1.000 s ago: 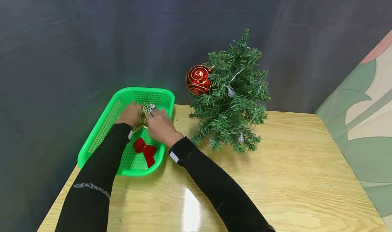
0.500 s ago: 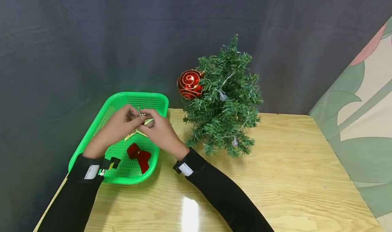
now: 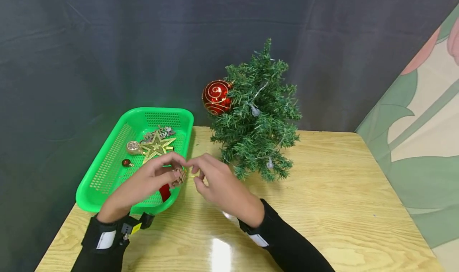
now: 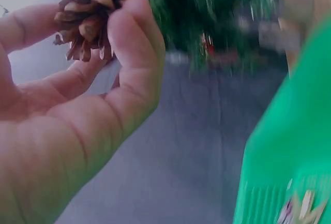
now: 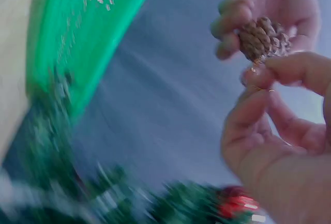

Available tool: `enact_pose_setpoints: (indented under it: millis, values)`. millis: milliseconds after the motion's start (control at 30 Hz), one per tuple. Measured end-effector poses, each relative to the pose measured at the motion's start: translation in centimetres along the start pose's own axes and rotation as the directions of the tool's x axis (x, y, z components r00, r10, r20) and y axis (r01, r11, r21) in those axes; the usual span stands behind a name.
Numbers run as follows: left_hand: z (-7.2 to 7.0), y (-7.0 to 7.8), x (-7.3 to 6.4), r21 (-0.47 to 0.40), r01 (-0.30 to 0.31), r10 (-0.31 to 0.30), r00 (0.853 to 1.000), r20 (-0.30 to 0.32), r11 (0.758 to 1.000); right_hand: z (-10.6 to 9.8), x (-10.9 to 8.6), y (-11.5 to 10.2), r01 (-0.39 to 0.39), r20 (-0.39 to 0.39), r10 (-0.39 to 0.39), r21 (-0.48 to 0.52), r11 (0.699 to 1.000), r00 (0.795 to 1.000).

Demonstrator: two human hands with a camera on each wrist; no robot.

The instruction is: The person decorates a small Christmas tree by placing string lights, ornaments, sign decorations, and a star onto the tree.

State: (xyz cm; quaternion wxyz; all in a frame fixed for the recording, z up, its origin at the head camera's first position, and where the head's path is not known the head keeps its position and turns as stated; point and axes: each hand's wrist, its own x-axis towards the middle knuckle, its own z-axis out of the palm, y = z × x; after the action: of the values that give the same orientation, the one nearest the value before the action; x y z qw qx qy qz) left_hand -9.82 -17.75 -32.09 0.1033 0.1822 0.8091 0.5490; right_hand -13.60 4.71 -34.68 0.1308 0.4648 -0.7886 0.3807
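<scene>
My left hand (image 3: 148,181) holds a brown pine cone (image 3: 179,178) between thumb and fingers, over the right side of the green basket. The cone (image 4: 87,25) shows its open scales up close in the left wrist view. Opposite it, my right hand (image 3: 226,190) pinches a thin gold string (image 5: 255,69) at the cone's end, with thumb and forefinger together. The fingertips of both hands meet at that end. A red bow (image 3: 165,192) lies in the basket, partly covered by the left hand.
The green basket (image 3: 107,156) also holds a gold star (image 3: 156,145), a glittery round ornament (image 3: 133,147), a small dark red bauble (image 3: 126,162) and a lettered ornament (image 3: 165,132). Right of it stands a small Christmas tree (image 3: 258,120) with a large red bauble (image 3: 216,97).
Both hands have drawn back toward the body and right, from deep in the basket to its right rim, bringing the pine cone up. The star and other ornaments now show uncovered.
</scene>
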Motion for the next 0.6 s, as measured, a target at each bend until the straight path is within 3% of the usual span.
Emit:
enact_pose_setpoints:
  millis: [100,200,300,400,533,600]
  values:
    - [1.7,0.0,0.2,-0.1,-0.026,0.03,0.999,0.044,0.995,-0.7,-1.7,-0.7,0.121,-0.108,-0.147,-0.218,0.968,0.983]
    - [3.2,-0.1,0.6,-0.235,-0.012,0.031,0.997,0.077,0.972,-1.5,-2.9,-0.9,0.132,-0.184,-0.193,-0.3,0.945,0.964]
    - [4.4,0.0,1.2,-0.282,0.015,0.012,0.995,0.096,0.959,-3.1,-3.7,-0.6,0.092,-0.171,-0.13,-0.216,0.972,0.977]
    - [5.5,0.1,1.9,-0.252,0.05,-0.02,0.993,0.12,0.966,-5.3,-4.5,-0.3,-0.016,-0.082,0.012,-0.047,0.999,0.997]
    - [7.0,0.7,2.9,-0.233,0.044,-0.009,0.989,0.149,0.971,-7.7,-5.3,0.0,-0.152,0.001,0.153,0.126,0.98,0.988]
    - [7.9,1.2,3.6,-0.205,-0.014,0.04,0.991,0.127,0.979,-8.4,-5.5,0.0,-0.173,0.008,0.174,0.163,0.971,0.985]
